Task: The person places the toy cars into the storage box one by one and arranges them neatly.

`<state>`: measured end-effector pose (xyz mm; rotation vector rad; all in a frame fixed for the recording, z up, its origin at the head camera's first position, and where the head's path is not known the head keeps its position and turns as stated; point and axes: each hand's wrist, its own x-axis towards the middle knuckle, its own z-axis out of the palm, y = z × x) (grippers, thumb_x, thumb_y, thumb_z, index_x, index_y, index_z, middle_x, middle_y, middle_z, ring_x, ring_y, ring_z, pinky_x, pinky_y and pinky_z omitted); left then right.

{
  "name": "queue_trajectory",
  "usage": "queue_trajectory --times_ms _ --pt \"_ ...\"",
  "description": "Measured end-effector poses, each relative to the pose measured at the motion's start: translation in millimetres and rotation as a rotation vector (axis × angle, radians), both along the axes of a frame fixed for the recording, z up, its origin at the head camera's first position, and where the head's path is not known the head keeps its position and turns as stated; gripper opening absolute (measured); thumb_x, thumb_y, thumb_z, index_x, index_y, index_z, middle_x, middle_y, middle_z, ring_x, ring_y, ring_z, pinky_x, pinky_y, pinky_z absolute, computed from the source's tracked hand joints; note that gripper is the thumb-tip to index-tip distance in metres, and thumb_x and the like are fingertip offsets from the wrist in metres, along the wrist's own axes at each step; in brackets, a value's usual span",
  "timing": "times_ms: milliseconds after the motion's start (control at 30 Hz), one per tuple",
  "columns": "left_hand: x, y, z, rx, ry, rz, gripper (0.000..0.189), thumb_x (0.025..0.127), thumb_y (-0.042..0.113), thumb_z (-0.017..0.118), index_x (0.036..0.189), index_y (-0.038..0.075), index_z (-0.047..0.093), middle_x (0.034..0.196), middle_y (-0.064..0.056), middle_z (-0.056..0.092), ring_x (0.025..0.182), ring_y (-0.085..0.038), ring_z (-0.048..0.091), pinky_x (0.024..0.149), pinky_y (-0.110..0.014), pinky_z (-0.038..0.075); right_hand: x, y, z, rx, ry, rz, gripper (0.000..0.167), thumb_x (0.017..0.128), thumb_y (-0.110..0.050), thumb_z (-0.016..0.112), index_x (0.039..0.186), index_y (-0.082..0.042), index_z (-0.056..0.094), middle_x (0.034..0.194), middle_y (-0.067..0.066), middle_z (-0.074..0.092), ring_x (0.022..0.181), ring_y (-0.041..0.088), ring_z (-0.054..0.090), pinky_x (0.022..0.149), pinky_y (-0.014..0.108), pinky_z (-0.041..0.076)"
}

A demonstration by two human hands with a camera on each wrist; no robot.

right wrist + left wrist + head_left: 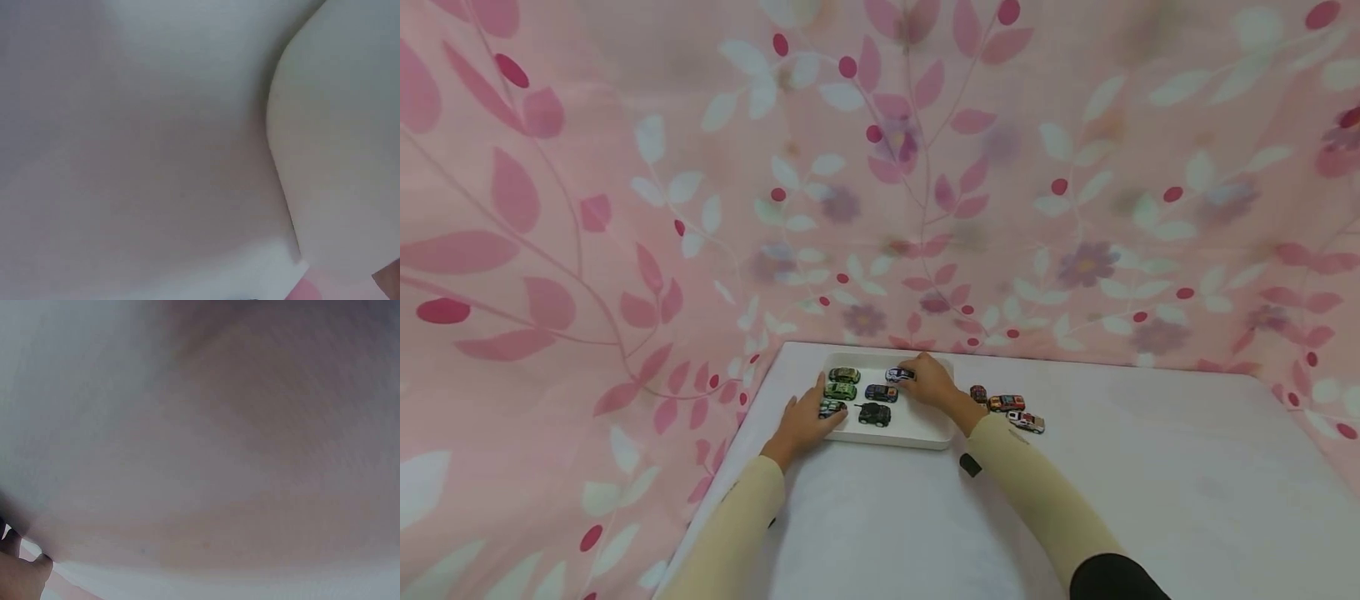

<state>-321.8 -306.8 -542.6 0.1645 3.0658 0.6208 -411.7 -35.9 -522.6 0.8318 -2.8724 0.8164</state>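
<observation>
A white tray [887, 440] holds several toy cars in two columns: a dark green car [845, 376], a bright green car [840, 391], a dark blue car [882, 392] and a black car [874, 414] among them. With its fingertips, my right hand [931, 382] pinches a white-and-blue toy car [898, 375] at the top of the second column. My left hand [803, 423] lies along the tray's left edge, fingers extended, its thumb beside a patterned toy car [831, 407] that it partly covers. In the left wrist view only a bit of the hand [22, 575] shows.
Right of the tray, on the white-covered table [1150, 467], lie a red-and-orange car [1006, 403], a white car [1026, 422] and a small dark red car [978, 393] partly behind the right forearm. A pink floral cloth [1000, 208] hangs behind the table's back edge.
</observation>
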Motion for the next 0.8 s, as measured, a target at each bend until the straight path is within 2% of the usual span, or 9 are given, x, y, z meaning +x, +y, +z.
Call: queue_trajectory --times_ms 167,267,333,533,733,800 --pt "10.9 4.7 -4.6 0.023 0.018 0.011 0.094 0.094 0.055 0.056 0.158 0.003 0.013 0.152 -0.021 0.044 0.142 -0.036 0.04 0.117 -0.066 0.016 -0.9 -3 -9.8 0.044 -0.05 -0.013 0.034 0.092 -0.018 0.07 0.125 -0.011 0.069 0.119 0.009 0.07 0.108 0.024 0.063 0.098 0.042 0.05" --pt "18.8 7.1 -10.5 0.038 0.01 0.002 0.093 0.093 0.053 0.058 0.158 0.002 0.015 0.151 -0.021 0.045 0.142 -0.037 0.041 0.116 -0.067 0.016 1.9 -4 -18.6 0.067 -0.085 -0.017 0.033 0.09 -0.018 0.071 0.123 -0.011 0.071 0.116 0.009 0.07 0.105 0.023 0.064 0.096 0.042 0.051" --pt "20.3 8.5 -13.4 0.035 0.018 0.005 0.093 0.093 0.054 0.058 0.158 0.003 0.015 0.151 -0.02 0.045 0.141 -0.036 0.042 0.117 -0.066 0.017 1.3 -6 -22.6 0.055 -0.091 -0.033 0.033 0.089 -0.018 0.073 0.12 -0.01 0.071 0.114 0.009 0.07 0.105 0.024 0.064 0.096 0.044 0.051" --pt "10.8 8.2 -14.8 0.033 0.034 0.025 0.094 0.092 0.058 0.056 0.159 0.007 0.014 0.153 -0.017 0.044 0.143 -0.033 0.04 0.119 -0.064 0.015 -9.3 -10 -22.4 0.018 -0.076 -0.086 0.03 0.087 -0.021 0.075 0.114 -0.009 0.074 0.112 0.007 0.072 0.107 0.024 0.066 0.096 0.043 0.052" --pt "5.4 5.9 -6.0 0.03 0.039 0.035 0.094 0.093 0.056 0.058 0.159 0.007 0.013 0.153 -0.018 0.044 0.143 -0.034 0.04 0.118 -0.064 0.015 -16.7 -15 -19.7 -0.02 -0.058 -0.046 0.025 0.087 -0.02 0.076 0.108 -0.006 0.075 0.1 0.007 0.073 0.087 0.019 0.064 0.085 0.04 0.054" --pt "4.9 6.1 -4.2 0.033 0.039 0.035 0.094 0.093 0.056 0.058 0.159 0.006 0.013 0.152 -0.018 0.044 0.143 -0.035 0.04 0.118 -0.064 0.016 -18.1 -16 -19.4 -0.027 -0.066 -0.036 0.025 0.089 -0.018 0.074 0.109 -0.005 0.074 0.101 0.008 0.073 0.086 0.02 0.062 0.085 0.04 0.054"
